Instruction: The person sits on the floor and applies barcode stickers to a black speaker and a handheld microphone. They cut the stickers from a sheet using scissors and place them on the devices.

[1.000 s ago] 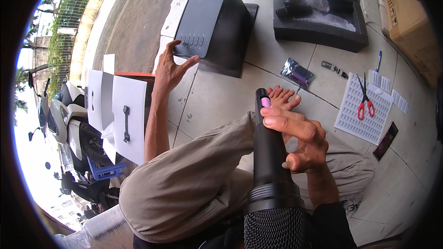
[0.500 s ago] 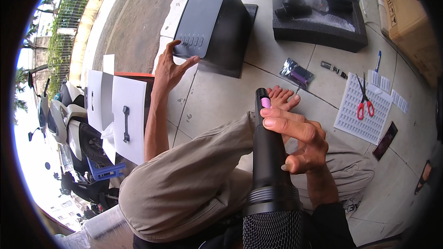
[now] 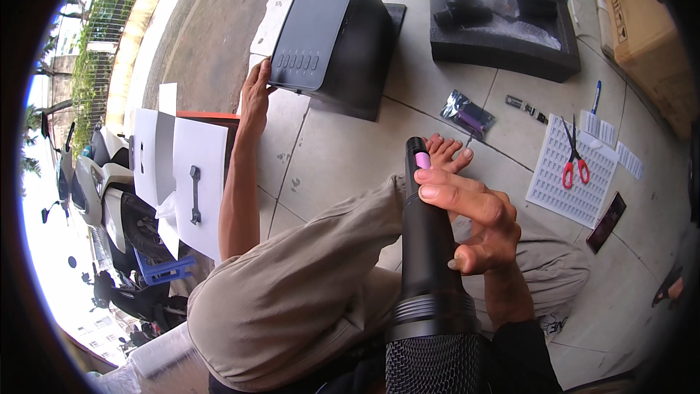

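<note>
Surroundings, left to right: motorbike [image 3: 95, 190] at the far left; white box [image 3: 198, 175], flaps up, beside the left forearm; black box [image 3: 313, 25] with a row of buttons, standing on floor tiles; black foam tray [image 3: 503, 66] holding dark items and clear wrap; silver packet [image 3: 453, 106]; scissors [image 3: 569, 174] on a printed sheet [image 3: 550, 186]; phone [image 3: 607, 222] nearby; carton [image 3: 642, 36] at upper right. Microphone in front of the lap, hiding part of it.

Change over 1.0 s: left hand off the button row, now at the box's near left corner, fingers drawn together; right hand about the same.

Left hand [image 3: 255, 102]: fingers together, tips at the corner; firmness of contact cannot be told. Right hand [image 3: 481, 211]: clamped on the microphone [image 3: 430, 248], which lies head toward the wearer, far end near the bare foot [image 3: 450, 152].
</note>
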The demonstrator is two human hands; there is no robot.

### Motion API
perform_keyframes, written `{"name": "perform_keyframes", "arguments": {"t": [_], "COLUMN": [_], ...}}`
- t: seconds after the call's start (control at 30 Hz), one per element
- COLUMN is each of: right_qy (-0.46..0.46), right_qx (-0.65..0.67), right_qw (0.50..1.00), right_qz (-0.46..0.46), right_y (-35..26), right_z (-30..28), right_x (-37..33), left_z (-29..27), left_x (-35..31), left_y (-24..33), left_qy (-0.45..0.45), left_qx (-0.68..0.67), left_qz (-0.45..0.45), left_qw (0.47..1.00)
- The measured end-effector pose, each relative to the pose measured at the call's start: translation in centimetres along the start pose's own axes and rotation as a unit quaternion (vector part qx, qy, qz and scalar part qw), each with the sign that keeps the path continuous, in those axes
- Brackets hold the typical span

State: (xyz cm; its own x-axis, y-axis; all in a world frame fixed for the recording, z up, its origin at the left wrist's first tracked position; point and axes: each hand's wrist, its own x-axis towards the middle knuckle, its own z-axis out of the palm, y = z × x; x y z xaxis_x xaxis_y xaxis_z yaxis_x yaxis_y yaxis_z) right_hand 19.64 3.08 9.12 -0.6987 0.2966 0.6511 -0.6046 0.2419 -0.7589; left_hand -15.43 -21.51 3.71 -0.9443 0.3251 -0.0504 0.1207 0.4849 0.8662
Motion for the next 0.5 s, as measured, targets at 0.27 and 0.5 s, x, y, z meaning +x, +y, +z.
{"name": "perform_keyframes", "arguments": {"t": [0.27, 0.5], "right_qy": [0.015, 0.011], "right_qx": [0.000, 0.002], "right_qw": [1.000, 1.000], "right_qz": [0.001, 0.010], "right_y": [-0.3, -0.5], "right_z": [0.5, 0.7], "right_x": [-0.2, -0.1], "left_z": [0.8, 0.9], "left_x": [1.0, 0.7], "left_y": [-4.1, -3.5], "left_qy": [0.053, 0.057], "left_qx": [-0.144, -0.130], "left_qz": [-0.009, -0.009], "left_qw": [0.988, 0.990]}}
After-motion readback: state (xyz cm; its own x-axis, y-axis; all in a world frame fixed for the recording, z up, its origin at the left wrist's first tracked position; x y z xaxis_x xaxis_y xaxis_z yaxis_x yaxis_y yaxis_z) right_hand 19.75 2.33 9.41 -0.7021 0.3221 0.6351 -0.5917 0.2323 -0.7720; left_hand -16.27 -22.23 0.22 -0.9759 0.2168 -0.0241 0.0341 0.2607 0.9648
